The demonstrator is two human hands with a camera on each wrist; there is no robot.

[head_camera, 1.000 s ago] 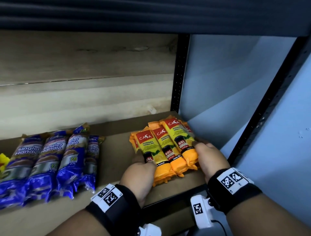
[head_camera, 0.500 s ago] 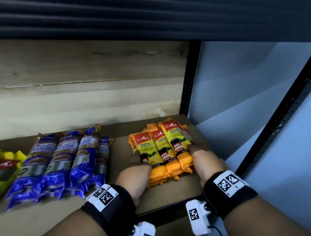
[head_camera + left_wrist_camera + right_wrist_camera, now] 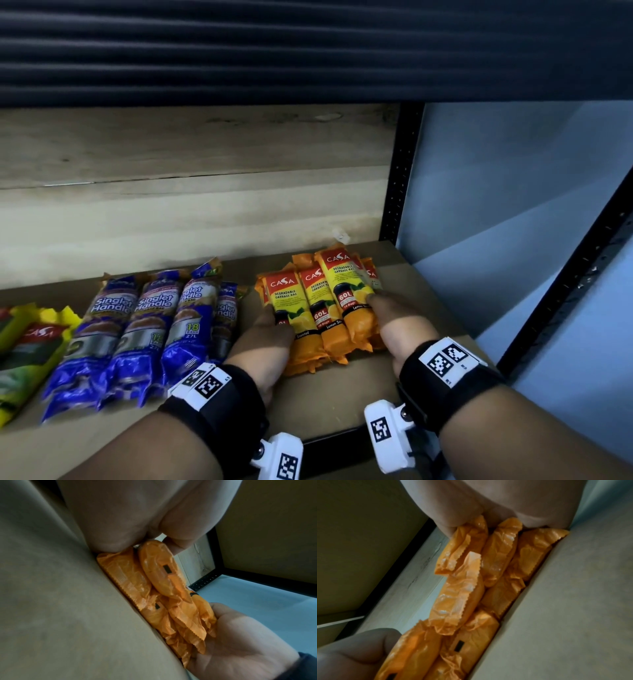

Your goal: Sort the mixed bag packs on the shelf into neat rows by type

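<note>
Several orange-and-yellow CASA garbage bag packs (image 3: 318, 308) lie stacked side by side on the right of the shelf board (image 3: 342, 394). My left hand (image 3: 263, 339) holds the stack's left side, thumb on the leftmost pack. My right hand (image 3: 400, 322) holds the right side, thumb on the top pack. The fingers of both are hidden behind the packs. The left wrist view shows the orange packs (image 3: 154, 581) squeezed between my palm and the right hand (image 3: 240, 642). The right wrist view shows their crimped ends (image 3: 462, 588) and the left hand (image 3: 356, 649).
A row of blue Singlet Handle packs (image 3: 147, 329) lies just left of the orange stack. Yellow-green packs (image 3: 27, 349) sit at the far left. A black upright (image 3: 400, 171) and the blue wall bound the right; the upper shelf (image 3: 308, 51) hangs low overhead.
Both hands have slid the orange stack leftward, so its gap to the blue packs has narrowed. The head view has swung left, bringing the yellow-green packs into sight.
</note>
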